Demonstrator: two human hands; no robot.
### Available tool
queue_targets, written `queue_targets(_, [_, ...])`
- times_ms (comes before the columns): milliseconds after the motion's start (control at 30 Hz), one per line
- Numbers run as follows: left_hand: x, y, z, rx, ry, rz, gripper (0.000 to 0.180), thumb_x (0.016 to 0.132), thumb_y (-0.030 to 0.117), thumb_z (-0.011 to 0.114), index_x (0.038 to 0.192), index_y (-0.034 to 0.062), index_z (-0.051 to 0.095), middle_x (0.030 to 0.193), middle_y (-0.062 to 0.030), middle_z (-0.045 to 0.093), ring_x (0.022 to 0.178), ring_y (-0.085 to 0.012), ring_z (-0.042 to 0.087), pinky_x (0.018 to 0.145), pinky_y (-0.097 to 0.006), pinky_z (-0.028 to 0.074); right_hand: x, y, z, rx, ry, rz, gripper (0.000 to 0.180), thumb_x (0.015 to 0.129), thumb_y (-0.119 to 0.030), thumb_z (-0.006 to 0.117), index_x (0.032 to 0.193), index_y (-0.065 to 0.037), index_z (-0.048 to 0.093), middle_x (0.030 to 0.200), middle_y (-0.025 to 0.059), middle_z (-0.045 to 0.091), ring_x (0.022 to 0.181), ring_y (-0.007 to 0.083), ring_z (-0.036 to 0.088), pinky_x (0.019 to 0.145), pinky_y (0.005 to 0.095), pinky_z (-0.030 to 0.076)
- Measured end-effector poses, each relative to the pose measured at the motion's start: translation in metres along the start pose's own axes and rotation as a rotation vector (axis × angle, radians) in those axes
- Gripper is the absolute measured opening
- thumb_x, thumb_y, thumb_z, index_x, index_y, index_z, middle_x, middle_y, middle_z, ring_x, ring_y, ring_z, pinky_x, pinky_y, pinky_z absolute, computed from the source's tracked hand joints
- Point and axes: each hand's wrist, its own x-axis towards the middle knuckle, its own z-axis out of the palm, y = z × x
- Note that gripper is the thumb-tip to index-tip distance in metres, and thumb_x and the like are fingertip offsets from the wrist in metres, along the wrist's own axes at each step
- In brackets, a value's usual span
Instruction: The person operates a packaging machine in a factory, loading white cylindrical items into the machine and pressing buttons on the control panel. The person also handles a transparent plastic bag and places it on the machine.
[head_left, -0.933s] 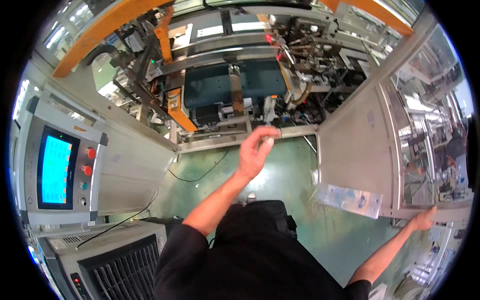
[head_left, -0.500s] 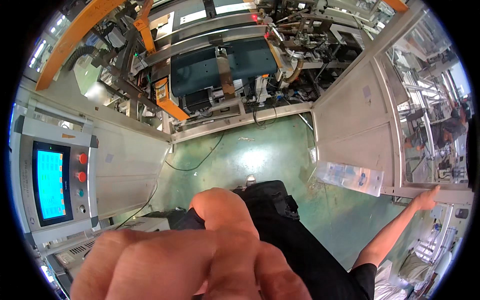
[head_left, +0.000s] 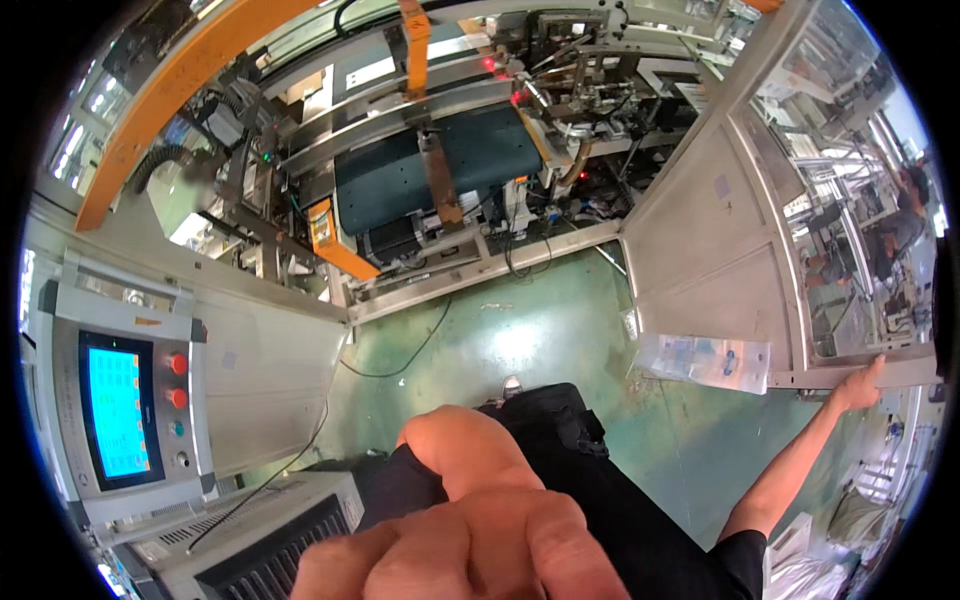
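**A:** Biggest thing first: the packaging machine [head_left: 440, 170] fills the top, with a dark conveyor belt [head_left: 400, 175] in the middle and an orange beam [head_left: 180, 90] arcing over its left. The open metal door [head_left: 720, 240] swings out on the right.

**B:** And the left hand [head_left: 470, 550]?

**A:** Huge and blurry, right up against the camera at the bottom. Fingers look curled with nothing visible in them, but honestly can't tell how closed it really is.

**B:** Right hand [head_left: 862, 385]?

**A:** Stretched out far right, fingers wrapped over the door's lower edge, gripping it.

**B:** Smaller stuff?

**A:** Control panel with a blue screen [head_left: 115, 410] on the left, red buttons [head_left: 178, 380] beside it, and a clear plastic pouch [head_left: 705, 362] hanging on the door just left of the right hand.
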Motion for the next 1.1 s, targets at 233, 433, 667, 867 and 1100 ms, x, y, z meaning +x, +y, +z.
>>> queue_targets(233, [-0.016,-0.018,-0.004,-0.024,-0.003,-0.039,0.02,0.088,0.022,0.05,0.099,0.0079,0.057,0.099,-0.0072,0.058,0.092,-0.0193,0.057,0.082,-0.036,0.042,-0.008,-0.009,-0.003,0.062,-0.03,0.044,0.055,0.078,-0.041,0.066,0.095,0.011,0.06,0.093,0.0238,0.063,0.082,0.0346,0.06,0.074,0.042,0.045])
queue_targets(433, [-0.016,-0.024,-0.005,-0.049,0.003,-0.072,0.022,0.089,0.023,0.049,0.1,0.0062,0.057,0.101,-0.0087,0.057,0.094,-0.0206,0.057,0.084,-0.036,0.042,-0.006,-0.008,-0.005,0.071,0.008,-0.024,0.058,0.077,-0.044,0.065,0.095,0.011,0.062,0.092,0.0237,0.064,0.081,0.034,0.061,0.074,0.0431,0.045])
queue_targets(667, [-0.018,-0.033,0.003,-0.061,0.002,-0.116,0.025,0.089,0.023,0.047,0.101,0.0041,0.057,0.104,-0.0105,0.057,0.095,-0.0221,0.056,0.085,-0.036,0.041,-0.012,-0.022,-0.005,0.112,-0.033,0.002,0.054,0.078,-0.04,0.065,0.097,0.01,0.061,0.094,0.0219,0.063,0.082,0.0319,0.06,0.076,0.0409,0.045])
queue_targets(867, [-0.02,-0.04,0.006,-0.078,-0.011,-0.15,0.027,0.09,0.023,0.046,0.102,0.0024,0.057,0.106,-0.0121,0.057,0.097,-0.0234,0.056,0.087,-0.037,0.041,-0.013,-0.026,-0.008,0.13,0.004,-0.006,0.056,0.077,-0.04,0.065,0.097,0.012,0.06,0.093,0.0239,0.063,0.084,0.0331,0.06,0.076,0.042,0.045])
queue_targets(1100, [-0.023,-0.043,0.011,-0.051,-0.014,-0.181,0.03,0.09,0.024,0.044,0.103,0.0004,0.057,0.108,-0.0139,0.057,0.099,-0.0249,0.056,0.088,-0.037,0.04,-0.013,-0.024,-0.002,0.101,0.037,-0.054,0.059,0.076,-0.044,0.064,0.091,0.013,0.06,0.088,0.0268,0.062,0.08,0.0371,0.06,0.073,0.0449,0.045])
